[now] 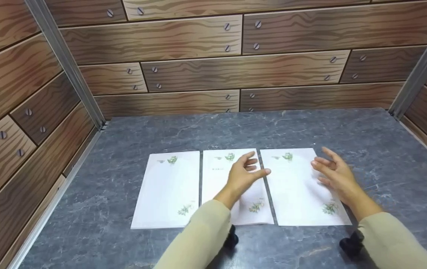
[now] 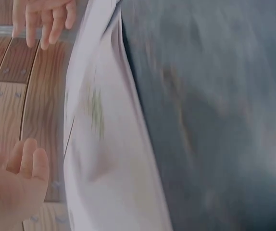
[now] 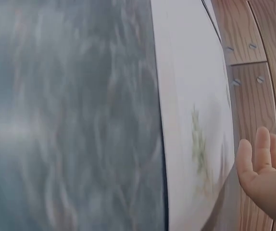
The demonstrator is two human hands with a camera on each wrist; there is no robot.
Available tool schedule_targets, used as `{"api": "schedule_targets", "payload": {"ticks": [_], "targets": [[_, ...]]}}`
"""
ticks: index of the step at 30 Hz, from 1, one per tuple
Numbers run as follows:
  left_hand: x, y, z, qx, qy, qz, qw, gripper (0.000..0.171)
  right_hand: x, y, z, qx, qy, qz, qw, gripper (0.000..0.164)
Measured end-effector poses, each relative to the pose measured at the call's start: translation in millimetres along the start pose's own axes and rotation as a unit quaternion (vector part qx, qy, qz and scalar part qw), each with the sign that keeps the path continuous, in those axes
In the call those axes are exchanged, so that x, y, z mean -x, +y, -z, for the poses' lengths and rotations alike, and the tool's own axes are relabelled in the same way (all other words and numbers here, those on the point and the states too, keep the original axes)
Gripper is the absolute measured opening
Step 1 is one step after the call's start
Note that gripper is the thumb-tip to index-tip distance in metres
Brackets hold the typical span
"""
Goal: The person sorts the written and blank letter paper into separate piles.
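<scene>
on the worktop (image 1: 86, 209), left sheet (image 1: 170, 186), middle sheet (image 1: 216, 183) and right sheet (image 1: 288, 190) lie in a row. my left hand (image 1: 240, 177) hovers over the middle one, my right hand (image 1: 336, 174) by the right one, both spread, empty; i'd best touch only edges, lightly.

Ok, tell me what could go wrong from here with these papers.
1. The gaps beside the middle paper are narrow, so a sideways nudge might push it into the left paper or right paper.
2. Its near edge looks layered; the sheets could slip apart if the left hand catches them.
3. The left sleeve crosses over near the papers' edges and might drag them if lowered.
</scene>
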State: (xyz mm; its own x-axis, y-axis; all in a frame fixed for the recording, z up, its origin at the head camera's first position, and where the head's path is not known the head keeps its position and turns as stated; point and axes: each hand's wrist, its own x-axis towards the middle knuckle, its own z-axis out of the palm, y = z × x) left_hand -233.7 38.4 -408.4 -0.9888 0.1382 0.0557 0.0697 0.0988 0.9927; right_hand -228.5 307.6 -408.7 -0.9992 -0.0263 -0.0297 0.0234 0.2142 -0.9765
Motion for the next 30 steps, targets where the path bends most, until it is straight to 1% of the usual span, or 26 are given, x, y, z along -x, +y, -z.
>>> {"api": "schedule_targets", "payload": {"ticks": [4,7,12,17,24,30], "targets": [[-0.9,0.6,19.2,-0.025,-0.015,-0.005,0.9996,0.077,-1,-3,-12,-0.016,-0.005,0.005,1.000,0.089],[-1.1,0.9,33.5,-0.042,-0.014,-0.007,0.9990,0.080,-4,-4,-21,-0.021,-0.005,0.007,1.000,0.090],[-0.1,-0.6,56.4,-0.065,-0.007,-0.007,0.9978,0.081,-7,-6,-39,-0.012,0.004,0.011,1.000,0.090],[0.9,-5.8,76.6,-0.070,-0.007,-0.004,0.9975,0.080,-10,-9,-55,0.005,0.009,0.009,1.000,0.088],[4.2,-11.1,103.1,-0.080,0.010,-0.009,0.9967,0.082,-14,-14,-81,0.016,0.007,0.019,1.000,0.084],[7.4,-13.2,125.6,-0.087,0.027,-0.012,0.9957,0.080,-15,-18,-101,0.015,0.000,0.035,0.999,0.082]]}}
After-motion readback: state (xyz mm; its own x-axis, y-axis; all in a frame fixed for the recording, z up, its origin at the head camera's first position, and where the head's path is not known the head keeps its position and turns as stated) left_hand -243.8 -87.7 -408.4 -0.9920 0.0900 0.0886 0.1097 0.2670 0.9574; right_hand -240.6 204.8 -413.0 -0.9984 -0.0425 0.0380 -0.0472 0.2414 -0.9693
